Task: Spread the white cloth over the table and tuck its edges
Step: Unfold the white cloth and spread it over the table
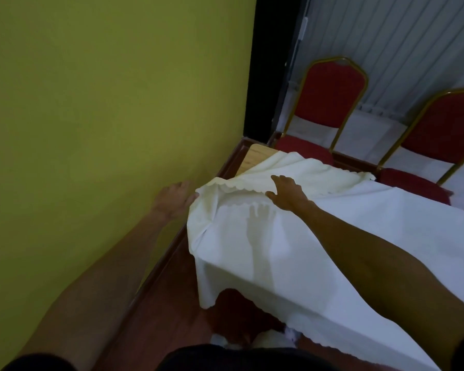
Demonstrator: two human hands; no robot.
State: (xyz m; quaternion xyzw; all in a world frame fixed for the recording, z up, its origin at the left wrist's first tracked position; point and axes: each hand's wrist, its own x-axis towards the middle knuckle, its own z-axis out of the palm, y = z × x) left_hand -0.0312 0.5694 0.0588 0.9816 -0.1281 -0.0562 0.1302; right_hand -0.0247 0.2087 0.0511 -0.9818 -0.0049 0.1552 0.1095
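Note:
A white cloth (265,245) with a scalloped hem covers most of the table and hangs down its near side. The far left corner of the wooden table (253,156) is bare. My left hand (173,199) pinches the cloth's folded-back edge at the left end, close to the wall. My right hand (287,192) lies flat on the bunched cloth near that corner, fingers spread. The far part of the cloth is rumpled and folded over itself.
A yellow-green wall (105,103) runs close along the table's left end, leaving a narrow gap of red-brown floor (166,298). Two red chairs with gold frames (330,103) (445,137) stand behind the table. White shoes (268,341) show below.

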